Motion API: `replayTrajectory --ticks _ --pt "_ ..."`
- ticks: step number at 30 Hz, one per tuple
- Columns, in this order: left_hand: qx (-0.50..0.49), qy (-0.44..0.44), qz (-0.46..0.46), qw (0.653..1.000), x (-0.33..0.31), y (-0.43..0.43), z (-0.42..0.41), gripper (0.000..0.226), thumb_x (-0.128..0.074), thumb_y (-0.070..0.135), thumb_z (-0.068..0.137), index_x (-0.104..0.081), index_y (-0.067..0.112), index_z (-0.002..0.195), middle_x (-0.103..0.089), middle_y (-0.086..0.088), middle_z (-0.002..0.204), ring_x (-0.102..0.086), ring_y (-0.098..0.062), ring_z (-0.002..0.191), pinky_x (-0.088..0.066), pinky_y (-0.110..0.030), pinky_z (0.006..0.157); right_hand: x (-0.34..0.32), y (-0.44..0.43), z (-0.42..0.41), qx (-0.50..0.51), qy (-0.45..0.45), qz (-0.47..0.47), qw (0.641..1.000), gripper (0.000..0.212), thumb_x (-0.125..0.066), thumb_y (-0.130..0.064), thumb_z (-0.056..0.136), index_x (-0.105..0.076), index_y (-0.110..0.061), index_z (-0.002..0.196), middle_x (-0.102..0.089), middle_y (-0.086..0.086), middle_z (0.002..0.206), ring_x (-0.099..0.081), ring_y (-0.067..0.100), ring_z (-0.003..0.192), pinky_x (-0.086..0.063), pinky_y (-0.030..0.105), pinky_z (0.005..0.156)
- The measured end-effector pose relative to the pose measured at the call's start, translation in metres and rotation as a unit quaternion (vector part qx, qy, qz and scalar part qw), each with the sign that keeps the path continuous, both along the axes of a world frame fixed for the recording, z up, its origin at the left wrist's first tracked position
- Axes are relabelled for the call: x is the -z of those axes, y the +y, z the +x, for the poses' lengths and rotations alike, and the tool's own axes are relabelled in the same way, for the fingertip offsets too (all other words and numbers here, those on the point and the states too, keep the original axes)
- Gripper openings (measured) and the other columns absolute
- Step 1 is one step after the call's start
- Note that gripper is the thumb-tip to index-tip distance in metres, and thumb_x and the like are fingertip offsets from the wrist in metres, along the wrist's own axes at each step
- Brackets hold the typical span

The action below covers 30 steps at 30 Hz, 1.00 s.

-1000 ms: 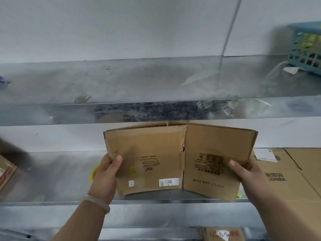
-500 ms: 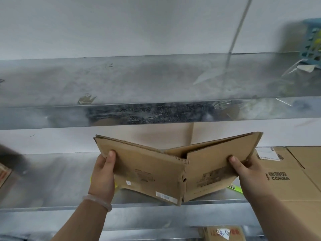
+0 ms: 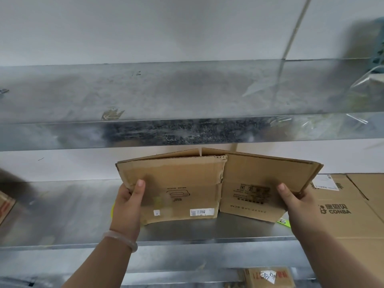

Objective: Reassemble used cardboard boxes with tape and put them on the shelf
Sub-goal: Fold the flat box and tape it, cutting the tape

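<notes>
Our left grip (image 3: 126,204) is closed on the left edge of the cardboard box (image 3: 180,183) — thumb laid across the near face, the other fingers hidden behind the panel. Our right grip (image 3: 301,206) clasps the right edge the same way, thumb in front and fingers out of sight behind. A pale bracelet (image 3: 120,240) circles the left wrist.

The box is in the middle of the frame, upright between the two grips and not squared up. Two brown panels meet at a torn vertical crease, and a further layer of flaps shows behind their top edge. Its printing reads upside down, and a white barcode label sits low on the left panel. We hold it over the middle shelf (image 3: 62,215), a dull metal surface; whether its lower edge touches the metal we cannot tell.

On the same shelf, at the right of the frame, lies a larger CONBA carton (image 3: 336,204), just beside our right grip. A bright green slip (image 3: 283,221) shows by the held box's lower right corner. The corner of another carton (image 3: 6,204) enters at the left edge.

Above, the upper shelf (image 3: 145,96) spans the frame — scuffed metal, with clear plastic film (image 3: 369,84) and a blurred blue-green basket (image 3: 376,44) at the upper right. At the bottom of the frame sits a small carton (image 3: 268,277) with a handwritten white label.
</notes>
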<state>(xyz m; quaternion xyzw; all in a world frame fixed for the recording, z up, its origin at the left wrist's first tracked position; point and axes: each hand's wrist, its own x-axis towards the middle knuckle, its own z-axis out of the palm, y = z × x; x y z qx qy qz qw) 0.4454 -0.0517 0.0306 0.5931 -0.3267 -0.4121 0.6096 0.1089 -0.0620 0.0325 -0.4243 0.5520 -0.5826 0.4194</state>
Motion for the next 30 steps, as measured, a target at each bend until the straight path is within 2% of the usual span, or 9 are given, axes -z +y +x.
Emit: replayTrajectory --ticks 8,11,16,21,22,24,26,27,30 --pt "0.003 -0.004 0.005 1.0 0.003 -0.006 0.001 0.051 -0.055 0.06 0.073 -0.059 0.03 0.115 -0.064 0.015 0.111 -0.058 -0.005 0.104 -0.043 -0.033 0.088 0.0 -0.007 0.0 -0.017 -0.016 0.011 1.0 0.079 -0.082 -0.081 0.032 -0.074 -0.034 0.094 -0.075 -0.01 0.1 -0.067 0.017 0.103 -0.05 0.048 0.098" --pt "0.002 -0.001 0.004 1.0 0.004 -0.008 0.001 0.061 -0.059 0.06 0.071 -0.059 0.025 0.121 -0.066 0.013 0.112 -0.059 -0.008 0.106 -0.045 -0.034 0.09 -0.001 -0.008 0.001 -0.022 -0.012 0.023 0.999 0.087 -0.082 -0.081 0.032 -0.072 -0.028 0.1 -0.075 -0.005 0.103 -0.066 0.022 0.107 -0.048 0.054 0.101" --pt "0.011 -0.004 -0.004 1.0 0.0 -0.011 0.001 0.044 -0.059 0.054 0.072 -0.061 0.028 0.108 -0.068 0.013 0.106 -0.061 -0.008 0.101 -0.047 -0.028 0.081 -0.002 -0.014 -0.006 -0.014 -0.015 0.022 1.0 0.089 -0.084 -0.078 0.032 -0.068 -0.025 0.101 -0.076 -0.008 0.1 -0.066 0.022 0.107 -0.049 0.048 0.1" --pt "0.014 -0.012 -0.011 1.0 0.003 -0.011 0.002 0.055 -0.061 0.055 0.072 -0.06 0.022 0.116 -0.068 0.007 0.11 -0.061 -0.011 0.103 -0.048 -0.028 0.082 -0.003 -0.019 -0.009 -0.019 -0.01 0.024 0.999 0.025 -0.072 -0.034 0.077 -0.065 -0.023 0.098 -0.075 -0.011 0.089 -0.067 0.004 0.091 -0.048 0.042 0.102" --pt "0.016 -0.016 -0.011 1.0 0.004 -0.011 0.002 0.059 -0.061 0.055 0.071 -0.059 0.02 0.119 -0.067 0.006 0.113 -0.061 -0.012 0.105 -0.048 -0.031 0.086 -0.004 -0.019 -0.008 -0.023 -0.003 0.028 0.999 0.029 -0.075 -0.037 0.075 -0.065 -0.023 0.098 -0.074 -0.01 0.091 -0.067 0.005 0.091 -0.049 0.041 0.1" --pt "0.022 -0.025 -0.015 0.999 0.004 -0.011 0.001 0.065 -0.063 0.056 0.07 -0.057 0.02 0.123 -0.066 0.006 0.116 -0.06 -0.013 0.108 -0.046 -0.034 0.093 -0.002 -0.02 -0.006 -0.037 0.016 0.023 0.999 0.069 -0.084 -0.065 0.054 -0.064 -0.023 0.104 -0.075 -0.006 0.096 -0.068 0.008 0.094 -0.051 0.035 0.091" --pt "0.022 -0.026 -0.022 0.999 0.004 -0.01 0.0 0.063 -0.065 0.054 0.069 -0.057 0.02 0.122 -0.067 0.006 0.115 -0.061 -0.011 0.107 -0.046 -0.033 0.093 0.001 -0.02 -0.004 -0.035 0.02 0.014 0.999 0.105 -0.082 -0.08 0.037 -0.061 -0.016 0.118 -0.073 -0.003 0.105 -0.067 0.012 0.101 -0.05 0.029 0.085" --pt "0.021 -0.023 -0.024 0.999 0.003 -0.01 0.001 0.057 -0.065 0.052 0.07 -0.059 0.021 0.118 -0.067 0.007 0.112 -0.062 -0.01 0.105 -0.047 -0.031 0.091 0.002 -0.021 -0.004 -0.028 0.013 0.007 0.999 0.108 -0.082 -0.078 0.039 -0.059 -0.014 0.123 -0.072 -0.001 0.108 -0.067 0.014 0.104 -0.05 0.028 0.085" --pt "0.017 -0.005 -0.027 0.999 0.002 -0.006 0.008 0.04 -0.066 0.045 0.073 -0.063 0.024 0.107 -0.07 0.009 0.105 -0.064 -0.009 0.1 -0.049 -0.03 0.087 -0.001 -0.017 -0.002 -0.004 0.004 -0.003 1.0 0.087 -0.084 -0.069 0.047 -0.056 -0.025 0.116 -0.071 -0.009 0.102 -0.066 0.01 0.103 -0.051 0.021 0.079"
